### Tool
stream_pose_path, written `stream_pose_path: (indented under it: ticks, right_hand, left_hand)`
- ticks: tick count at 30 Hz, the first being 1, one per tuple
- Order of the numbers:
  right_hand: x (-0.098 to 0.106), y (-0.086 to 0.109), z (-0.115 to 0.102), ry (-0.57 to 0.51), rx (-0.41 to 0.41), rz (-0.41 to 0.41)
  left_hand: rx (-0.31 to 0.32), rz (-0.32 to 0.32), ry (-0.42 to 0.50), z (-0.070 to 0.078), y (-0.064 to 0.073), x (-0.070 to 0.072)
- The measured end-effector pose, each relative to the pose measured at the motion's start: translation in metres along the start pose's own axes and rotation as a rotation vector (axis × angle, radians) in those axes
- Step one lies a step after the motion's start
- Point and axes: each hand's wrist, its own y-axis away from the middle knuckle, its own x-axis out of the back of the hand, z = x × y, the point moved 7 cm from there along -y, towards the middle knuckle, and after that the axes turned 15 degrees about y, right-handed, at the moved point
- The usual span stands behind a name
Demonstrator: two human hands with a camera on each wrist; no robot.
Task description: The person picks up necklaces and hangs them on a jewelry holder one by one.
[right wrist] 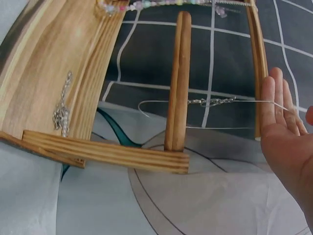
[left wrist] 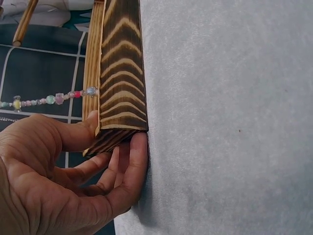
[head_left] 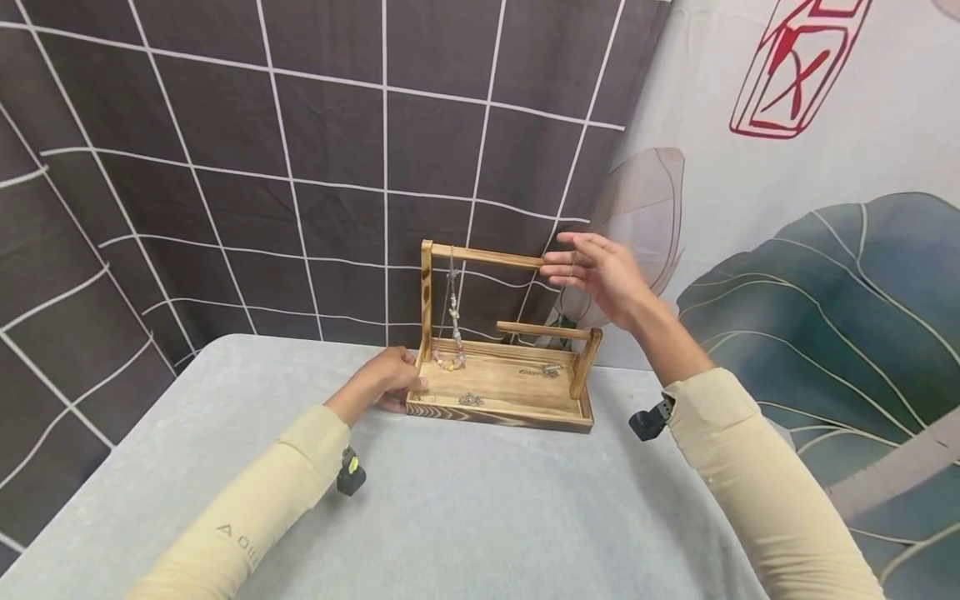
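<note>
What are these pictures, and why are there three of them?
There's no robot here, just a person. The wide picture comes from a camera on the head; the two close-ups come from small black cameras on the wrists. On the pale grey cloth stands a brown wooden jewellery stand with a shallow tray. The left hand grips the tray's corner. The right hand is held out straight beside the stand's upper wooden bar, with a thin silvery necklace looped across it. A pastel beaded necklace hangs from that bar, and two little silvery chain piles lie in the tray.
</note>
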Motion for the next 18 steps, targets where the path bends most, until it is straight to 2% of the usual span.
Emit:
stream_pose_path:
  ticks: [18]
  right_hand:
    - [-0.032, -0.005, 0.008, -0.012, -0.026, -0.040]
  left_hand:
    - [0.003, 0.003, 0.007, -0.002, -0.003, -0.001]
